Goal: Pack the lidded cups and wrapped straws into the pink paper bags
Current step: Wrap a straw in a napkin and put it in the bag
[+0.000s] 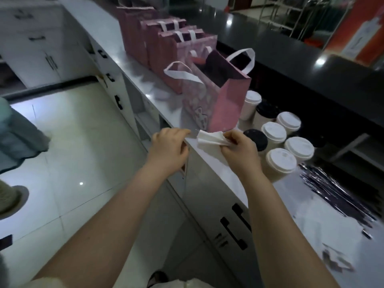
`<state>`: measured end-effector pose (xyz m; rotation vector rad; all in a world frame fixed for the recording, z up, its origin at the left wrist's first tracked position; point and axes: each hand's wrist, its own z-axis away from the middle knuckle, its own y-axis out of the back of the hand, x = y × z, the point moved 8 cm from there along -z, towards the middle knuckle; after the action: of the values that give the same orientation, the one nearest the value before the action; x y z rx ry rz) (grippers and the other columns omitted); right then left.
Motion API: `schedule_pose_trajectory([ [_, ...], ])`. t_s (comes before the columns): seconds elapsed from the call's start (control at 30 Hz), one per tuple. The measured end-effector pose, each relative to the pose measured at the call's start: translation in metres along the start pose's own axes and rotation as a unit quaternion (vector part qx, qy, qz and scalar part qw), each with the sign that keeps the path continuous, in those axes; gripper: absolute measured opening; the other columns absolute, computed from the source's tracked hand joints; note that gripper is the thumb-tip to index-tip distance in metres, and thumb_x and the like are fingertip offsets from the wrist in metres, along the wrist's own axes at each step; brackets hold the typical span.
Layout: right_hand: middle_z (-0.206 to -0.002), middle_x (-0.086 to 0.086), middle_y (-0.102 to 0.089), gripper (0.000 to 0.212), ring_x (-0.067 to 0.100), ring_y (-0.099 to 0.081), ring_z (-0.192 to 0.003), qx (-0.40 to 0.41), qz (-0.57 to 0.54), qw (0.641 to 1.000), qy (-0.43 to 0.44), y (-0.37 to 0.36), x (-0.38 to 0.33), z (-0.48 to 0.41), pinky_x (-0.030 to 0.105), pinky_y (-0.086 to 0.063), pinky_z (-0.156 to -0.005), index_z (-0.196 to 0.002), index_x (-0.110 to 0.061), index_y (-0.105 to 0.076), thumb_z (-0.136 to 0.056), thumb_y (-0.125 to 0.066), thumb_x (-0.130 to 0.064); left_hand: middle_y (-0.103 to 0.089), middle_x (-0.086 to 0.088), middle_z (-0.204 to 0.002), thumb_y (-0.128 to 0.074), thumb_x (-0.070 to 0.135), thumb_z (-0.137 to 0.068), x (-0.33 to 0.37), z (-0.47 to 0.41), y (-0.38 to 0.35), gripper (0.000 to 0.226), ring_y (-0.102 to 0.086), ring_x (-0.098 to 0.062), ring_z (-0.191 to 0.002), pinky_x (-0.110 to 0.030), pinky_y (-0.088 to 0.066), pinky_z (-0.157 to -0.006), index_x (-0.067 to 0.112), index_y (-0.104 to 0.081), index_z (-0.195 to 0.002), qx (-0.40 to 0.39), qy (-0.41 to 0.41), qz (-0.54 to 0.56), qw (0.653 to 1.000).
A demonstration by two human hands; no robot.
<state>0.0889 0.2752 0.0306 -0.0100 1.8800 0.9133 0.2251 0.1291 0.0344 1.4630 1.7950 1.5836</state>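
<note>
An open pink paper bag (228, 100) with white handles stands on the white counter (209, 163), just beyond my hands. My right hand (239, 150) grips a crumpled white napkin (209, 140) in front of the bag. My left hand (168, 148) hovers at the counter's edge with its fingers curled, the fingertips close to the napkin's left end. Whether it pinches anything is unclear. Several lidded cups (280, 163), with white lids and black lids, stand right of the bag. Dark wrapped straws (336, 194) lie in a pile at the right.
A row of more pink bags (166, 50) stands along the counter behind the open one. A dark raised countertop (291, 48) runs along the far side. Drawers with black handles (232, 231) sit below the counter, and tiled floor lies to the left.
</note>
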Motion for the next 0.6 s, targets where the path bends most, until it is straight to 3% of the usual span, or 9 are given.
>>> schedule_pose_trajectory([
  [0.07, -0.075, -0.024, -0.054, 0.022, 0.01, -0.054, -0.078, 0.008, 0.009, 1.0, 0.015, -0.026, -0.024, -0.014, 0.026, -0.041, -0.065, -0.094, -0.024, -0.065, -0.079, -0.059, -0.009, -0.063, 0.001, -0.123, -0.062, 0.029, -0.083, -0.031, -0.014, 0.013, 0.043, -0.052, -0.027, -0.116, -0.042, -0.037, -0.094, 0.024, -0.06, -0.126, -0.011, -0.002, -0.021, 1.0],
  [0.17, -0.077, -0.03, -0.053, 0.028, -0.001, -0.05, -0.076, 0.014, 0.001, 0.999, 0.03, -0.056, -0.056, -0.032, 0.01, -0.035, -0.062, -0.098, -0.024, -0.067, -0.079, -0.061, -0.005, -0.059, 0.006, -0.127, -0.059, 0.038, -0.085, -0.072, -0.034, 0.032, 0.045, -0.048, -0.023, -0.12, -0.04, -0.035, -0.098, 0.029, -0.056, -0.129, -0.02, -0.006, -0.05, 0.999],
  [0.33, -0.083, -0.027, -0.059, 0.035, -0.013, -0.055, -0.079, 0.045, -0.038, 0.998, 0.036, -0.069, -0.103, -0.077, 0.012, -0.041, -0.068, -0.09, -0.034, -0.061, -0.078, -0.063, -0.002, -0.058, 0.004, -0.127, -0.06, 0.034, -0.086, -0.115, -0.073, 0.06, 0.047, -0.045, -0.022, -0.122, -0.038, -0.029, -0.097, 0.026, -0.054, -0.132, -0.01, -0.036, -0.055, 0.998],
  [0.43, -0.085, -0.025, -0.06, 0.035, -0.016, -0.055, -0.082, 0.061, -0.039, 0.994, 0.078, -0.063, -0.14, -0.11, 0.004, -0.042, -0.07, -0.09, -0.034, -0.061, -0.078, -0.066, -0.002, -0.056, 0.006, -0.128, -0.059, 0.035, -0.087, -0.13, -0.106, 0.071, 0.047, -0.044, -0.02, -0.124, -0.037, -0.027, -0.098, 0.027, -0.052, -0.132, 0.0, -0.052, -0.064, 0.997],
  [0.6, -0.084, -0.019, -0.06, 0.021, -0.004, -0.057, -0.079, 0.11, -0.009, 0.986, 0.124, -0.041, -0.186, -0.183, 0.019, -0.05, -0.074, -0.095, -0.022, -0.066, -0.081, -0.068, -0.005, -0.055, 0.002, -0.13, -0.059, 0.038, -0.087, -0.13, -0.187, 0.089, 0.048, -0.043, -0.024, -0.124, -0.04, -0.028, -0.099, 0.026, -0.052, -0.133, 0.028, -0.08, -0.053, 0.995],
])
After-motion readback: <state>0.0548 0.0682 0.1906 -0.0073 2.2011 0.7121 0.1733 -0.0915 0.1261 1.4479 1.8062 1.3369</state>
